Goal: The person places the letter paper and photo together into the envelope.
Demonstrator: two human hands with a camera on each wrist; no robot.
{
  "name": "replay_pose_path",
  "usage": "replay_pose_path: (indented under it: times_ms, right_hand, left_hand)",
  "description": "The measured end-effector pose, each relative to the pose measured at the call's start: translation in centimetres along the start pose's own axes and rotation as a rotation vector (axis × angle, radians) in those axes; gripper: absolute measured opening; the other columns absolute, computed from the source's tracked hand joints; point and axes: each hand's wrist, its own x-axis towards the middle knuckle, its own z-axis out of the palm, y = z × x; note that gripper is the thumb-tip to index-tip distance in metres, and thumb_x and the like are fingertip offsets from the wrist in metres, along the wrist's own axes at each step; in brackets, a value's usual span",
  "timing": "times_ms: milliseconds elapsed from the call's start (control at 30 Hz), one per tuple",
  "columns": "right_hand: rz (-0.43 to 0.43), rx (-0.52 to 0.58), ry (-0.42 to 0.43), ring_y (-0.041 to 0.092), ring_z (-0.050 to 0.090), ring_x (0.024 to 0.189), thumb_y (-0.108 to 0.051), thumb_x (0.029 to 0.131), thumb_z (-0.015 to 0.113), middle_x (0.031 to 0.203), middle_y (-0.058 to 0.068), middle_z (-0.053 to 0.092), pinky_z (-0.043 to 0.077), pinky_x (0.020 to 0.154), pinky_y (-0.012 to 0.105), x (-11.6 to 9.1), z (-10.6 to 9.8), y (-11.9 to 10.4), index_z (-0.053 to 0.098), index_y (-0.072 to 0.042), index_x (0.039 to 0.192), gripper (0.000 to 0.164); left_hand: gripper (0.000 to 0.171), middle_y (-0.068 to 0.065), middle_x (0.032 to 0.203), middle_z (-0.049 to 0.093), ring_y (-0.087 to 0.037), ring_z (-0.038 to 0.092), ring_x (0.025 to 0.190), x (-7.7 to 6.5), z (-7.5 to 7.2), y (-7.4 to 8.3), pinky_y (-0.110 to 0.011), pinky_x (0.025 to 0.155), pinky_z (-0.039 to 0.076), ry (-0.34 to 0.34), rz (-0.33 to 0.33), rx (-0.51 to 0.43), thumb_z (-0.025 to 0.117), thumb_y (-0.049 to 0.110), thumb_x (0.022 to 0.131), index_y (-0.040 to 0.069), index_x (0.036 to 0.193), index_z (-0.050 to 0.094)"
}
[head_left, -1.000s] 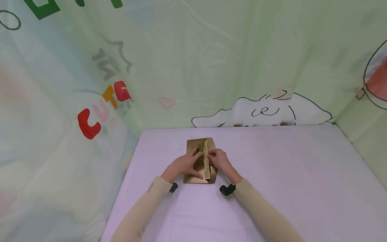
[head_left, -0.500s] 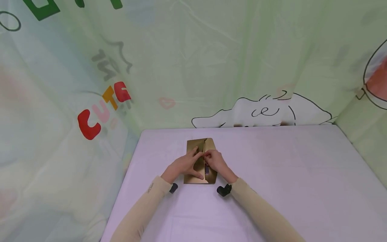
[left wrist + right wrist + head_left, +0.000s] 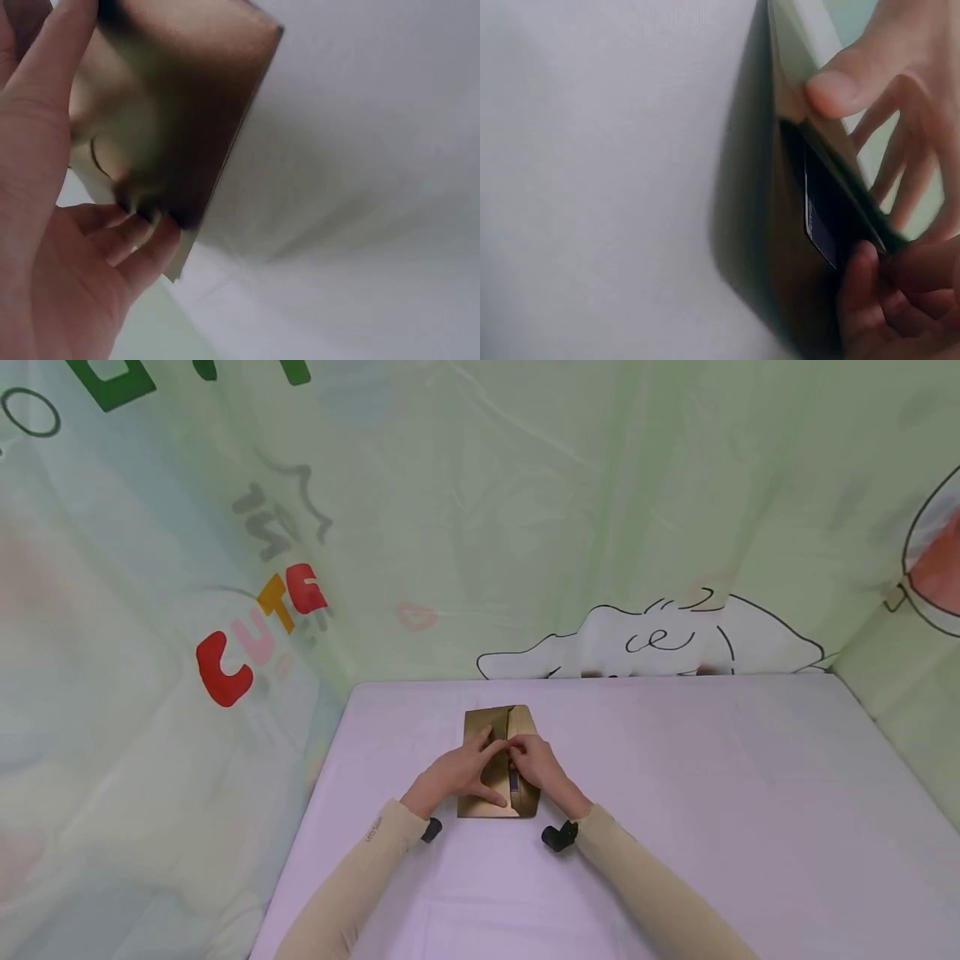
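Note:
A gold-brown envelope (image 3: pixel 477 807) lies on the table, its flap (image 3: pixel 522 720) opened out to the right. My left hand (image 3: pixel 456 771) spreads over the envelope's body; its thumb and fingertips press on the paper. At the mouth, my right hand (image 3: pixel 540 764) pinches the envelope's edge with thumb and fingers, close beside the left index finger. Inside the gaping mouth, the right wrist view shows a dark card (image 3: pixel 822 234) with a pale rim. The left wrist view has the left fingers (image 3: pixel 154 259) touching the envelope's glossy face (image 3: pixel 202 45).
A pale lilac cloth covers the table (image 3: pixel 675 793). Behind it and to the left hang pale green curtains (image 3: pixel 525 527) printed with letters and line drawings. Small black wrist cameras (image 3: pixel 559 836) sit below the cuffs of the beige sleeves (image 3: pixel 645 877).
The speckled tan strip along the envelope's mouth is out of sight, and the dark opening shows there. My right hand has shifted left onto the mouth's edge; the left hand stays put.

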Motion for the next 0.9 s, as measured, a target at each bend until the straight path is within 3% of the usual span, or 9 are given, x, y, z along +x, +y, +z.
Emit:
replay_pose_path:
  times_ms: [300,567,733,900]
  right_hand:
    - [0.010,0.046,0.031,0.017,0.068,0.083,-0.014,0.103,0.053,0.112,0.016,0.071,0.054,0.069,0.027,-1.4,-0.8,0.6,0.060,0.002,0.133,0.034]
    - [-0.004,0.082,0.036,0.022,0.070,0.089,-0.014,0.104,0.054,0.118,0.019,0.069,0.054,0.069,0.026,-2.0,-1.9,1.0,0.058,0.002,0.133,0.034]
    - [-0.003,0.099,0.046,0.023,0.070,0.090,-0.013,0.103,0.054,0.118,0.020,0.067,0.054,0.072,0.028,-2.4,-2.6,1.7,0.058,0.002,0.132,0.033]
    - [-0.065,-0.031,0.070,0.033,0.068,0.102,-0.014,0.104,0.052,0.121,0.023,0.066,0.055,0.086,0.043,-2.7,-4.5,2.3,0.057,0.004,0.133,0.035]
  left_hand:
    - [0.105,-0.018,0.167,0.018,-0.036,0.052,0.136,0.1,0.5,0.3,-0.041,0.092,0.055,0.036,0.028,0.117,0.063,0.079,0.077,0.034,0.161,0.020]
    - [0.096,-0.018,0.167,0.019,-0.037,0.032,0.150,0.0,0.2,0.3,-0.046,0.108,0.045,0.009,-0.014,0.168,0.053,0.082,0.082,0.036,0.161,0.020]
    - [0.094,-0.016,0.168,0.018,-0.035,0.029,0.152,0.0,0.4,0.2,-0.049,0.112,0.039,0.003,-0.048,0.160,0.050,0.082,0.084,0.037,0.160,0.021]
    - [0.096,-0.015,0.168,0.017,-0.034,0.024,0.154,0.1,0.4,-0.2,-0.052,0.116,0.035,0.060,-0.017,0.169,0.048,0.082,0.085,0.034,0.162,0.015]
